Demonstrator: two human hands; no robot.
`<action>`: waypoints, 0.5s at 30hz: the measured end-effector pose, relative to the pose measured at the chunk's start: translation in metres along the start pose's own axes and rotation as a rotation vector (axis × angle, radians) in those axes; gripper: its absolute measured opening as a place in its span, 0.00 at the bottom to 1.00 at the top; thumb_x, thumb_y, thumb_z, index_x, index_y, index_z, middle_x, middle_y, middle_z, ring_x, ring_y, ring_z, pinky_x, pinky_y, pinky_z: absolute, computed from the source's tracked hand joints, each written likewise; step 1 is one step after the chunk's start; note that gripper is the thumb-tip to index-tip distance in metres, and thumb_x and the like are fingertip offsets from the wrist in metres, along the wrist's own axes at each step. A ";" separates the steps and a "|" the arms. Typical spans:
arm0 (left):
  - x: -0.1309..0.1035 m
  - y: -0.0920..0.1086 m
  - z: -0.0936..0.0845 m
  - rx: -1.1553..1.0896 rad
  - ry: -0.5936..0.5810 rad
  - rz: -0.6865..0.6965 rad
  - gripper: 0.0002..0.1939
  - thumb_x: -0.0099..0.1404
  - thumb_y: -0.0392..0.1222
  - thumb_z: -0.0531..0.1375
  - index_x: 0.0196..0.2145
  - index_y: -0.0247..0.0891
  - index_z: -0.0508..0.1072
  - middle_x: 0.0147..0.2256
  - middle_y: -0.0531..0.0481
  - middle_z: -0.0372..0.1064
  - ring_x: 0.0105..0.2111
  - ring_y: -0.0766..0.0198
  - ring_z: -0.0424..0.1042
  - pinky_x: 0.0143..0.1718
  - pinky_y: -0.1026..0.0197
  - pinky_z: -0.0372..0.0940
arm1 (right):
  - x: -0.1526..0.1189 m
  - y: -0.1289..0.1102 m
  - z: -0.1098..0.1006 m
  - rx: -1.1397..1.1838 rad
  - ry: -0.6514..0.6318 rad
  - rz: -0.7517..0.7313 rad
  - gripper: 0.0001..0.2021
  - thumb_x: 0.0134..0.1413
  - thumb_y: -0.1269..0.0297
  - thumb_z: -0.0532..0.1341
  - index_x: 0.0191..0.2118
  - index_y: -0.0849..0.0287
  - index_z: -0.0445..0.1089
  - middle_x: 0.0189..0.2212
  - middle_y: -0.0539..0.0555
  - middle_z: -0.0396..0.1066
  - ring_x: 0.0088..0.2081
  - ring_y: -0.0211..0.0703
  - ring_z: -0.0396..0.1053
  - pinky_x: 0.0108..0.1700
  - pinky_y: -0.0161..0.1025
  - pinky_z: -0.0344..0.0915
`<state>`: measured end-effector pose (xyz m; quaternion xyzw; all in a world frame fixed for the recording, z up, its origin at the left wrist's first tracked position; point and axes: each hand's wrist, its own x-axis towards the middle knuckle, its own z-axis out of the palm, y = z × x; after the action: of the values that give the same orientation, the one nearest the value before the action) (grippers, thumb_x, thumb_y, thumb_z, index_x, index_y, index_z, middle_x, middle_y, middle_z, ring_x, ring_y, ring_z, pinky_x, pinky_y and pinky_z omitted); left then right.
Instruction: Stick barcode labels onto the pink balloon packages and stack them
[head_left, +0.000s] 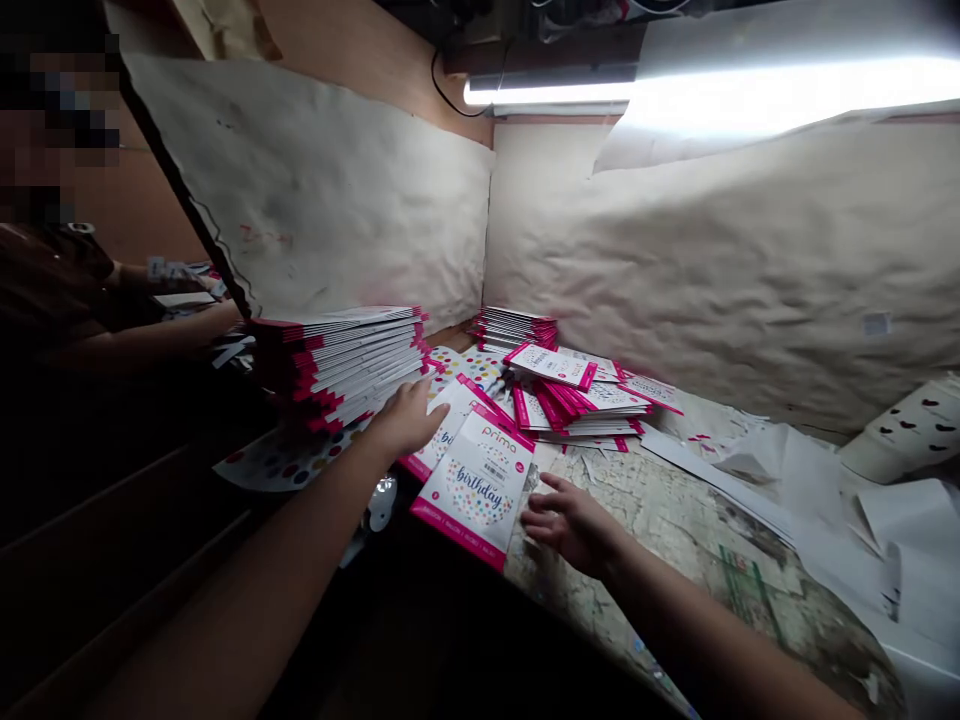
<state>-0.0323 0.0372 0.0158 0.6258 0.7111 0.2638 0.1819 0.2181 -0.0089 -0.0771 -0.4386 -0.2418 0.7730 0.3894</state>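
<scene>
A white and pink "prima birthday" balloon packet (480, 485) lies face up at the table's front edge, overlapping a second similar packet (442, 440). My left hand (405, 420) is over that second packet's left side, beside the tall stack of packets (352, 365). Its thumb stands apart from the fingers, which are partly hidden; I see nothing held. Just right of the front packet, my right hand (574, 522) is open, fingers spread and slightly curled, holding nothing. Behind the packets, a loose pile (592, 405) of similar ones leans unevenly.
Another neat stack (517, 328) stands in the back corner. Paper-covered panels (720, 260) enclose the table (637, 520). White paper sheets (795, 490) and a heart-patterned roll (907, 425) lie at right. Beyond the left panel, a person's arm (165, 335) is visible. Dotted sheets (262, 465) lie under the tall stack.
</scene>
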 end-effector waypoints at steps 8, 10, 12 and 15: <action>0.052 -0.014 0.023 -0.036 -0.271 -0.171 0.26 0.36 0.56 0.69 0.28 0.35 0.72 0.28 0.42 0.75 0.35 0.43 0.75 0.33 0.54 0.68 | 0.053 0.000 0.041 0.102 -0.044 -0.034 0.35 0.28 0.78 0.64 0.48 0.52 0.52 0.36 0.52 0.71 0.35 0.44 0.73 0.35 0.40 0.65; 0.037 -0.016 0.021 -0.169 -0.321 -0.157 0.30 0.35 0.54 0.70 0.34 0.36 0.70 0.30 0.44 0.76 0.33 0.47 0.75 0.31 0.55 0.69 | 0.057 -0.001 0.043 0.074 -0.037 -0.064 0.38 0.27 0.78 0.65 0.49 0.52 0.53 0.39 0.53 0.71 0.39 0.45 0.72 0.37 0.41 0.65; 0.017 -0.017 0.018 -0.366 -0.335 -0.151 0.34 0.36 0.53 0.71 0.40 0.37 0.66 0.34 0.45 0.76 0.34 0.50 0.76 0.32 0.55 0.70 | 0.057 -0.003 0.041 -0.023 0.046 -0.135 0.42 0.25 0.77 0.68 0.52 0.52 0.53 0.47 0.57 0.67 0.46 0.48 0.68 0.40 0.43 0.64; -0.020 -0.015 0.016 -0.527 -0.220 -0.085 0.32 0.42 0.54 0.69 0.41 0.41 0.62 0.35 0.48 0.74 0.35 0.51 0.75 0.33 0.53 0.71 | 0.048 -0.012 0.034 -0.163 0.038 -0.209 0.43 0.25 0.69 0.73 0.52 0.51 0.56 0.51 0.58 0.63 0.51 0.52 0.63 0.44 0.46 0.62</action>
<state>-0.0319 0.0191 -0.0071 0.5514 0.6198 0.3620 0.4252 0.1786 0.0363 -0.0751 -0.4558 -0.3408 0.6975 0.4354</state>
